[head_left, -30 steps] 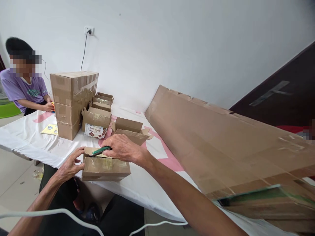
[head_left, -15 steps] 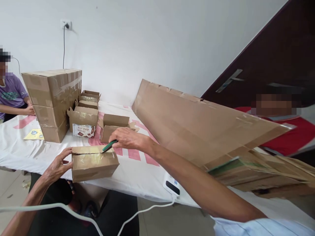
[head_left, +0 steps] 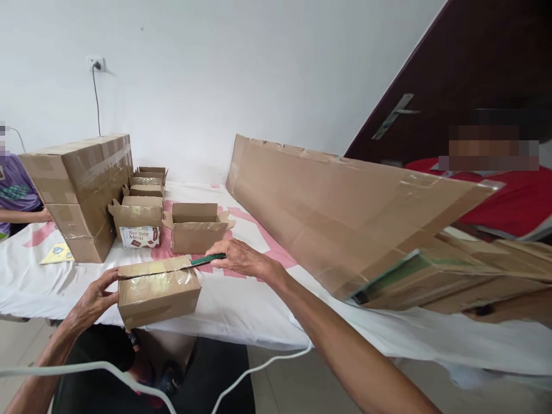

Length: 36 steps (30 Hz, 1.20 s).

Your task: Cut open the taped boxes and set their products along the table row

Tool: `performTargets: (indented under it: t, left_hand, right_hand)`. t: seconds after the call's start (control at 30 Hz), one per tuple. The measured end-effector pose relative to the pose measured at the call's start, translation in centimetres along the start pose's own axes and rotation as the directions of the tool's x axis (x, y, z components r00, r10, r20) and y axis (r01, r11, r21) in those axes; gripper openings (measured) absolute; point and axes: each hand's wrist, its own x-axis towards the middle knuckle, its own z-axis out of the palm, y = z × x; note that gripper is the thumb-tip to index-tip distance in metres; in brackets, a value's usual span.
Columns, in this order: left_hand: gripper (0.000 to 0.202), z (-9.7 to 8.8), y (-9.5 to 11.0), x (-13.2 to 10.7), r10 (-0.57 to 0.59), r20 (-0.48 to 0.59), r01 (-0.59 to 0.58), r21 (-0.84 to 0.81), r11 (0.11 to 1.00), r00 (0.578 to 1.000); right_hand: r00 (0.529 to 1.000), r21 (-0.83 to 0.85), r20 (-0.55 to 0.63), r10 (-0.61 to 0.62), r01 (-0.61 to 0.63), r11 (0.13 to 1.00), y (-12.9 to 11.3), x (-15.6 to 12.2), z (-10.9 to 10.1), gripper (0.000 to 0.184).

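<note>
A small taped cardboard box (head_left: 159,296) rests at the near edge of the cloth-covered table, with a slit along its top seam. My left hand (head_left: 97,296) grips the box's left end, thumb and fingers pressed against it. In my right hand (head_left: 237,257) is a green utility knife (head_left: 207,259), its blade at the right end of the seam. Just beyond stands an open cardboard box (head_left: 194,237) with its flaps up. To its left is another open box (head_left: 140,215) bearing a "Super Meal" label.
Stacked closed cartons (head_left: 88,190) stand at the left beside a yellow card (head_left: 57,253). A large cardboard sheet (head_left: 336,213) leans at the right, near flattened cardboard (head_left: 466,282). People sit at both sides. A white cable (head_left: 267,363) hangs at the front.
The knife has moved right along the seam to the box's right end, now held flatter. My left hand still holds the box. The whole view has shifted slightly.
</note>
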Motion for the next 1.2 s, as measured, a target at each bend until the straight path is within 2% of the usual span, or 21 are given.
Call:
performTargets:
  t: [0.1,0.17,0.23,0.3,0.37,0.47,0.6,0.7,0.83,1.03,1.2]
  left_hand:
    - [0.078,-0.2,0.6,0.4,-0.052,-0.023,0.052,-0.013,0.999,0.998]
    - [0.086,-0.3,1.0,0.7,-0.063,-0.021,0.063,-0.006,0.998,0.998]
    - [0.086,-0.4,1.4,1.0,-0.067,-0.007,0.068,0.025,0.997,0.998]
    - [0.085,-0.5,1.9,1.1,-0.079,0.004,0.078,0.081,0.994,0.997]
    - [0.086,-0.6,2.4,1.0,-0.097,0.011,0.094,0.136,0.986,0.995]
    - [0.094,-0.8,3.3,0.7,-0.172,0.042,0.163,0.174,0.971,0.984]
    - [0.123,-1.3,3.7,0.7,-0.236,0.100,0.202,0.268,0.942,0.967]
    - [0.141,-1.5,3.5,0.7,-0.262,0.079,0.224,0.322,0.920,0.962]
    - [0.146,-0.8,4.3,0.3,-0.323,0.029,0.293,0.348,0.891,0.946]
    - [0.149,0.1,6.5,1.2,-0.383,0.003,0.348,0.411,0.843,0.924]
    - [0.144,-0.4,6.0,2.5,-0.354,0.046,0.280,0.521,0.806,0.934]
  right_hand:
    - [0.998,-0.095,-0.059,0.031,-0.036,0.995,0.5,0.2,-0.8,0.026]
    - [0.998,-0.082,-0.059,0.022,-0.026,0.996,0.8,0.3,-1.8,0.023]
    - [0.998,0.037,-0.061,-0.010,0.012,0.999,1.4,-0.1,-2.5,0.022]
    - [0.990,0.197,-0.138,-0.004,0.032,0.980,2.4,-0.9,-2.1,0.023]
    - [0.972,0.303,-0.227,0.060,0.012,0.953,3.8,-2.0,-0.1,0.026]
    - [0.945,0.315,-0.284,0.161,-0.067,0.947,6.0,-3.7,5.2,0.034]
    - [0.893,0.126,-0.308,0.327,-0.302,0.945,8.1,-5.0,12.6,0.039]
    - [0.862,-0.041,-0.302,0.408,-0.439,0.897,9.0,-5.5,15.8,0.038]
    - [0.871,-0.120,-0.320,0.371,-0.426,0.897,9.3,-6.0,17.5,0.036]
    - [0.864,-0.078,-0.356,0.357,-0.408,0.910,9.4,-6.6,18.3,0.038]
    - [0.849,-0.039,-0.392,0.354,-0.400,0.916,9.3,-6.9,18.3,0.037]
